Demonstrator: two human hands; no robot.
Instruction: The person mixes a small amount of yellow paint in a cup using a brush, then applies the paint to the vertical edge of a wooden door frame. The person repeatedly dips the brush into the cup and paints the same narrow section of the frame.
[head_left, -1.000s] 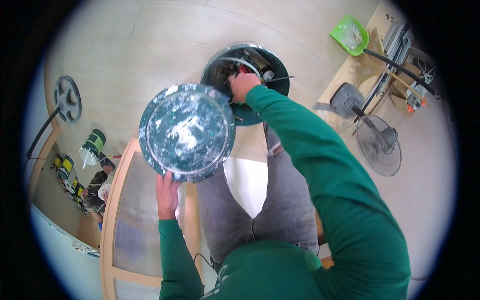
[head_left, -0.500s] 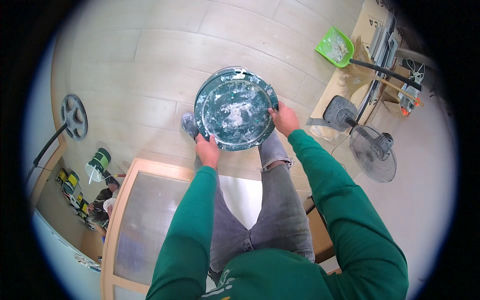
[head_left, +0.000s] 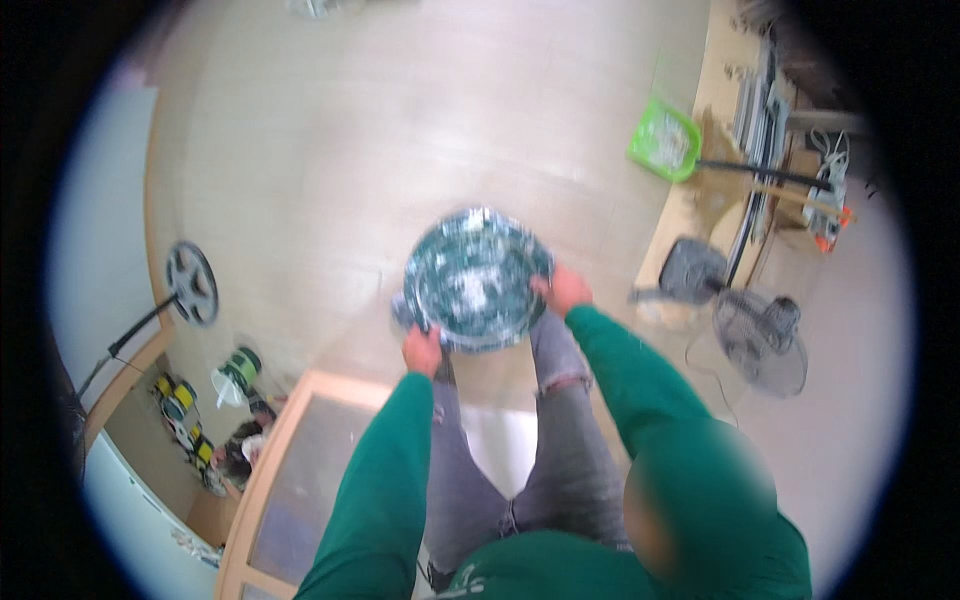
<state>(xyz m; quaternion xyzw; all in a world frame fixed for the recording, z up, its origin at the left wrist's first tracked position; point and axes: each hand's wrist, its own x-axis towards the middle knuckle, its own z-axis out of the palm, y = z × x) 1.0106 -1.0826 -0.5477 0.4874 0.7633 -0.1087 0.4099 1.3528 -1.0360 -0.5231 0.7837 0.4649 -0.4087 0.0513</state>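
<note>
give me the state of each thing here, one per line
round dark green basin: held level over the floor, inside smeared white
left hand: gripping the basin's near left rim
right hand: gripping the basin's right rim
green dustpan: lying on the floor with pale debris in it
standing fan: blades not discernible, cannot tell if running
framed glass panel: lying flat

The round pan (head_left: 478, 280) at frame centre looks like dark, glossy metal or plastic, its surface streaked with rough white residue. The floor (head_left: 330, 150) is pale, matt wood plank. The green sleeves (head_left: 640, 370) are soft matt cloth; the dustpan (head_left: 663, 140) at upper right is shiny green plastic.
</note>
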